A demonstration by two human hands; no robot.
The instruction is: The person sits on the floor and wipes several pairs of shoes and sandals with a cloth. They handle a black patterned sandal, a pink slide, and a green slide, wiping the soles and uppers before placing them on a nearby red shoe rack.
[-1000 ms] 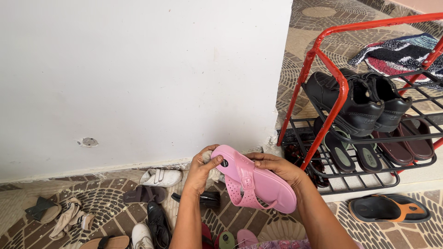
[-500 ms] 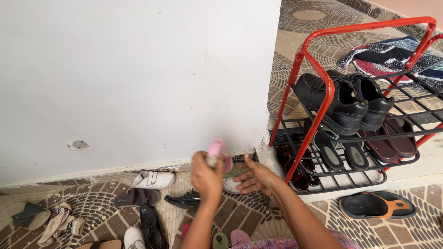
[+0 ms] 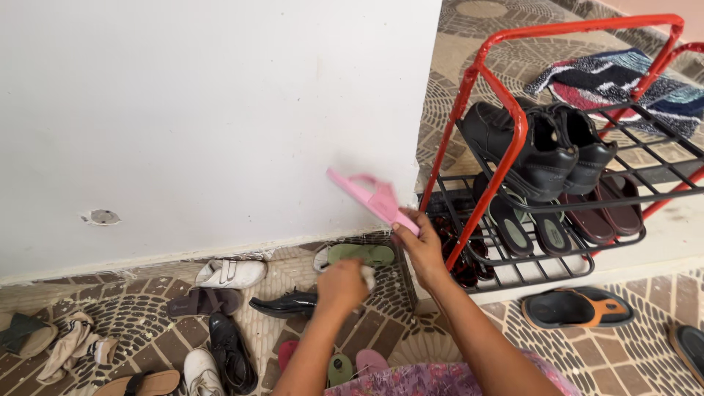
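pink sandal (image 3: 372, 196): pinched at its lower end by right hand (image 3: 423, 249), long axis running up-left, shoe rack (image 3: 518, 132) just right. left hand (image 3: 342, 284): lower, closed on a small pale thing, blurred.

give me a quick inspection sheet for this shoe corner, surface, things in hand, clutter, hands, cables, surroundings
surface: patterned tile floor, raised ledge under the rack.
things in hand: pink sandal held up by one end near the wall; small pale object in the other hand, blurred.
clutter: white shoe, black shoe, brown sandal, green-soled sandal, black-and-orange sandal, more footwear at lower left.
hands: right hand grips the pink sandal; left hand closed on the pale object.
cables: nothing seen.
surroundings: white wall; red rack with black shoes above sandals; striped mat behind.
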